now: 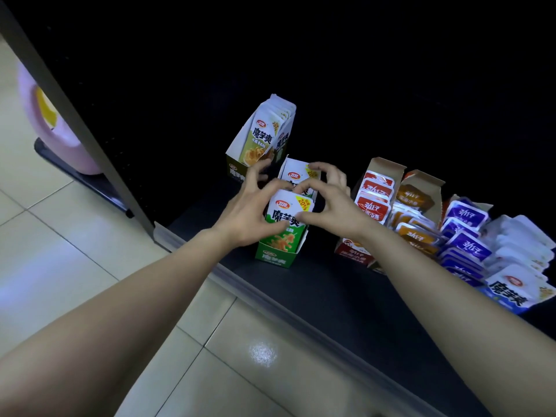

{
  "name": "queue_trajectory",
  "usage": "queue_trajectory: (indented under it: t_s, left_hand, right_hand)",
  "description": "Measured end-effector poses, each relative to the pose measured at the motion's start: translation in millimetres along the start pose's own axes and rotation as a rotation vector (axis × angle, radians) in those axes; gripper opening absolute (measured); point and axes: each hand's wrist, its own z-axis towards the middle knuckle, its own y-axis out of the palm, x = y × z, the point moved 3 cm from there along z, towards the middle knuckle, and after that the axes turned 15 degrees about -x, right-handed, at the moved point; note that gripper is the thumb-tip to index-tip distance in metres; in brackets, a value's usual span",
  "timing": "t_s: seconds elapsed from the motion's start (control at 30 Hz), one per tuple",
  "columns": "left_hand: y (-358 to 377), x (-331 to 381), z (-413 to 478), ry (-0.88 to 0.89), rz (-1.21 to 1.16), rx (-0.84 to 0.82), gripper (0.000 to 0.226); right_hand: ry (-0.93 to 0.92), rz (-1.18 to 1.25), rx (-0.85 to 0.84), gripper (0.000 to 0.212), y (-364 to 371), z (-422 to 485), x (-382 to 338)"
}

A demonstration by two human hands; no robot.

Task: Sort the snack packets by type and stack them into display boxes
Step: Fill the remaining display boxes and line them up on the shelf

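Now left hand (249,213) and right hand (329,206) are pinching green-and-white foil snack packets (285,219) inside the green cardboard display box (275,257), which is sitting mid-frame near the black shelf's (331,299) front edge.

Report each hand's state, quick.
Left hand: grips the green packets standing in the green display box.
Right hand: grips the same packets from the other side.
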Motion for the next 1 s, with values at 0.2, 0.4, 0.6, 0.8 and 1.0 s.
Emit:
queue_trajectory:
  t_s: [0.2,0.4,0.6,0.8,1.0]
  left_hand:
    - [-4,3,-2,0.104,0.127,0.006,0.047]
    - [-2,-1,-8,0.026,0.074,-0.066,0.046]
    - [-1,-5,-10,0.004,0.059,-0.087,0.051]
    - [-4,-2,-14,0.036,0.133,-0.14,0.064]
    - [-1,-2,-7,-0.085,0.21,-0.188,0.083]
  right_hand:
    - [0.012,0.085,0.189,0.049,-9,-1,7]
    - [0.134,-0.028,0.208,0.05,-9,19,22]
    - [0.116,-0.174,0.32,0.042,-8,29,16]
    - [0.06,-0.238,0.298,0.033,-4,32,16]
    - [-0.094,-0.072,0.303,0.025,-12,20,8]
